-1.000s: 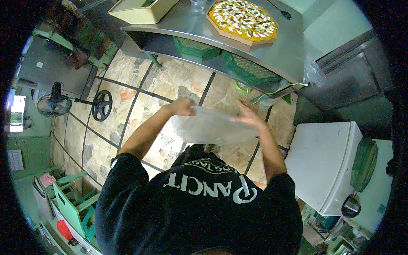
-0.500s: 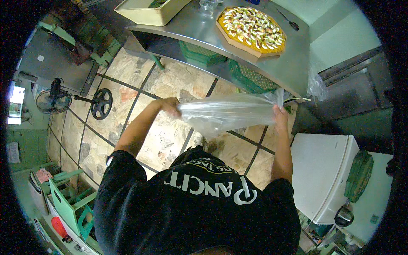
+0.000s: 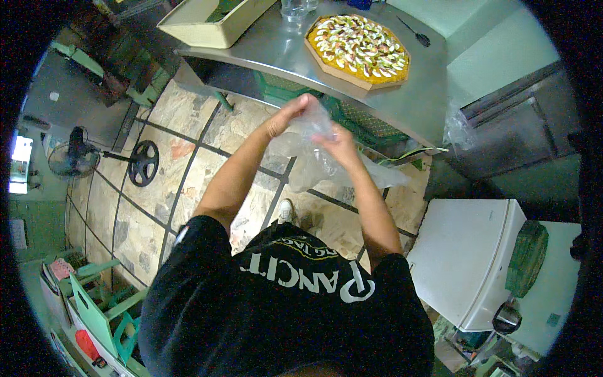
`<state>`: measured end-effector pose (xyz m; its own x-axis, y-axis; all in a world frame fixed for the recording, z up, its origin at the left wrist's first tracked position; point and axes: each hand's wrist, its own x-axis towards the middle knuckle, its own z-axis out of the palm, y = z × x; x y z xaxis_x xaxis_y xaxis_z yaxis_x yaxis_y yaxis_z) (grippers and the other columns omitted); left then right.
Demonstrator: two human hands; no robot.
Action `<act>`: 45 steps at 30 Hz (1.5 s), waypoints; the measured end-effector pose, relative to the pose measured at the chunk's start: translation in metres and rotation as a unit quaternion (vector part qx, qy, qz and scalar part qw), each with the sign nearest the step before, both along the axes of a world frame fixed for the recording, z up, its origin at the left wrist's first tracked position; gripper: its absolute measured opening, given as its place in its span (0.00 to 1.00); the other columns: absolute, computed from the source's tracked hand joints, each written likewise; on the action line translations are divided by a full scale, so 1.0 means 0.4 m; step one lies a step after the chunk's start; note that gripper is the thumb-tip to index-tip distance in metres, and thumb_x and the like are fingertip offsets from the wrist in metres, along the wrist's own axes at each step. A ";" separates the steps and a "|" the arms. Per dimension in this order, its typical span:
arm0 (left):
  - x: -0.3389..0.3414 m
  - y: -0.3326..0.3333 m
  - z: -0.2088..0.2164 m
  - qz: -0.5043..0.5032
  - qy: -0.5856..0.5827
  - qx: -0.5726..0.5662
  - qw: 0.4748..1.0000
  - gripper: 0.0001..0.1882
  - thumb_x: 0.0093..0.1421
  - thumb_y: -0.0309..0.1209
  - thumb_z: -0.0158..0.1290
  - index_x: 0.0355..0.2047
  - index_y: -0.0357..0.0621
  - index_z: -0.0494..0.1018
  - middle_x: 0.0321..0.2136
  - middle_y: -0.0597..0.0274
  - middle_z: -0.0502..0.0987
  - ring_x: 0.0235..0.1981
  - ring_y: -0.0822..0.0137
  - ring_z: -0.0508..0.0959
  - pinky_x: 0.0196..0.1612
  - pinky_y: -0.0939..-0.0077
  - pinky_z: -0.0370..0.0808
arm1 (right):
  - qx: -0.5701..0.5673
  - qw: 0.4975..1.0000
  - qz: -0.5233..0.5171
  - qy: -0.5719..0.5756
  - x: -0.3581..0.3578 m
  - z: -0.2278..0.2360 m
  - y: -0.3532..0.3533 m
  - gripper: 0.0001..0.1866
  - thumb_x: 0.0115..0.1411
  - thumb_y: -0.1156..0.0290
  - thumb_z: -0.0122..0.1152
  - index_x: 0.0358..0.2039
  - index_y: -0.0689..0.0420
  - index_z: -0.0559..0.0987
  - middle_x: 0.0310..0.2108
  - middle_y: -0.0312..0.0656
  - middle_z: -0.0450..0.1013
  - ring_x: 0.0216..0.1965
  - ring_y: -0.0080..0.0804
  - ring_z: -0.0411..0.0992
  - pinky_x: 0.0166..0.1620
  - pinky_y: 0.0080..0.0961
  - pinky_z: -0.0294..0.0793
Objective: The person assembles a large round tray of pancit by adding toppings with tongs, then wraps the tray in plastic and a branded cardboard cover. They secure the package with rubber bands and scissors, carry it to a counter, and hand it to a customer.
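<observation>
A clear plastic bag (image 3: pixel 306 166) hangs crumpled between my two hands, above the tiled floor and in front of the steel table. My left hand (image 3: pixel 293 114) is closed on its upper part. Close beside it, a little lower and to the right, my right hand (image 3: pixel 340 146) grips the same plastic, and a loose end trails off to the right below it. On the table, beyond my hands, lies an orange noodle dish (image 3: pixel 361 49) topped with sliced egg in an octagonal tray.
The steel table (image 3: pixel 276 53) holds a cream tub (image 3: pixel 201 25), clear plastic containers (image 3: pixel 296 9) and a black utensil (image 3: pixel 414 31). Green woven trays (image 3: pixel 361 119) sit on its lower shelf. A white refrigerator (image 3: pixel 465 251) stands to the right, a fan (image 3: pixel 75 154) to the left.
My hands have come together from wide apart, and the stretched plastic bag has bunched and sagged between them. My left hand rose towards the table; my right moved left.
</observation>
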<state>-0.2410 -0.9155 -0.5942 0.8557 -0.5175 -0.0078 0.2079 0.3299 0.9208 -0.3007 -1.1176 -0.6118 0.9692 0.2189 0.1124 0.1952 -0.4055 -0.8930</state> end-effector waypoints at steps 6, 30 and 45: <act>-0.034 -0.103 -0.082 -0.284 -0.264 0.562 0.731 0.27 0.48 0.54 0.58 0.35 0.42 0.78 0.29 0.53 0.79 0.34 0.59 0.78 0.43 0.62 0.73 | 0.403 0.882 -0.222 0.104 -0.018 0.007 -0.335 0.13 0.59 0.62 0.55 0.37 0.59 0.78 0.20 0.33 0.68 0.20 0.21 0.66 0.28 0.25 0.70; 0.328 0.240 -0.024 0.192 -0.472 0.462 0.725 0.13 0.55 0.30 0.52 0.42 0.50 0.77 0.29 0.46 0.76 0.33 0.47 0.77 0.35 0.57 0.73 | -0.144 0.950 -0.276 -0.007 0.093 -0.176 -0.812 0.20 0.60 0.63 0.54 0.50 0.60 0.72 0.41 0.41 0.74 0.42 0.30 0.72 0.46 0.26 0.69; 0.568 0.355 0.053 -0.043 -0.112 0.504 0.855 0.07 0.48 0.22 0.53 0.28 0.34 0.77 0.25 0.58 0.80 0.27 0.70 0.77 0.33 0.76 0.73 | 0.170 0.930 -0.307 0.105 0.208 -0.246 -0.716 0.13 0.56 0.66 0.58 0.40 0.56 0.75 0.36 0.39 0.74 0.36 0.30 0.71 0.39 0.25 0.71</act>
<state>-0.0138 -0.7737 -0.5729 0.8528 -0.4063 -0.3281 -0.0283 -0.6632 0.7479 -0.2176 -1.4038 -0.7101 0.9078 -0.3978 -0.1329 -0.1741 -0.0692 -0.9823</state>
